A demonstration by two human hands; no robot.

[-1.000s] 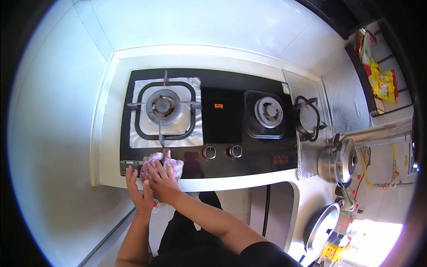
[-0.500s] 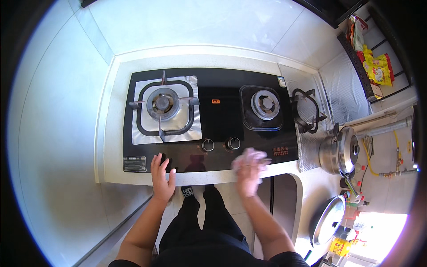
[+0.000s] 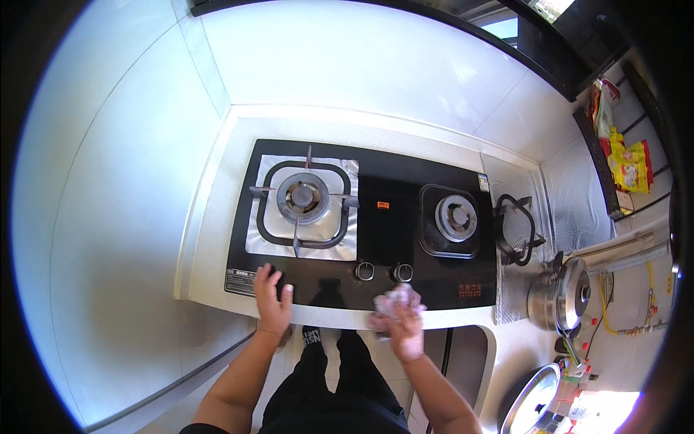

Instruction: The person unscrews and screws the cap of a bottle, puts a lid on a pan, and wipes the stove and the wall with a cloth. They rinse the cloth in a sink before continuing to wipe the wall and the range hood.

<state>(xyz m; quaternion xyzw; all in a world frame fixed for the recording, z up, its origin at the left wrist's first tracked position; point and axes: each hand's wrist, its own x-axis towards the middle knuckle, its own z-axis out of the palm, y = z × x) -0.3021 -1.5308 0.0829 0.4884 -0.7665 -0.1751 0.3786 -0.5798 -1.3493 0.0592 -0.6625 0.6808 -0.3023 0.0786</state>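
A two-burner black glass gas cooktop (image 3: 390, 166) is set into a pale counter. My right hand (image 3: 407, 336) presses a crumpled pinkish cloth (image 3: 399, 300) onto its front edge, just below the right control knob (image 3: 403, 272). The left knob (image 3: 364, 270) sits beside it. My left hand (image 3: 273, 302) rests at the cooktop's front left, fingers apart and holding nothing. The left burner (image 3: 302, 197) carries a black pan support over a foil sheet (image 3: 340, 249). No support sits on the right burner (image 3: 456, 217).
A loose black pan support (image 3: 517, 228) lies on foil right of the cooktop. Beyond it stand a lidded steel pot (image 3: 553, 296) and a large lidded pan (image 3: 535, 401). Yellow packets (image 3: 630, 165) hang in a wall rack. A tiled wall (image 3: 116, 181) rises at the left.
My right hand has slid the cloth leftward along the cooktop's front edge, from right of the knobs to below the right one. The whole view has tilted and shifted. My left hand stays near the front left.
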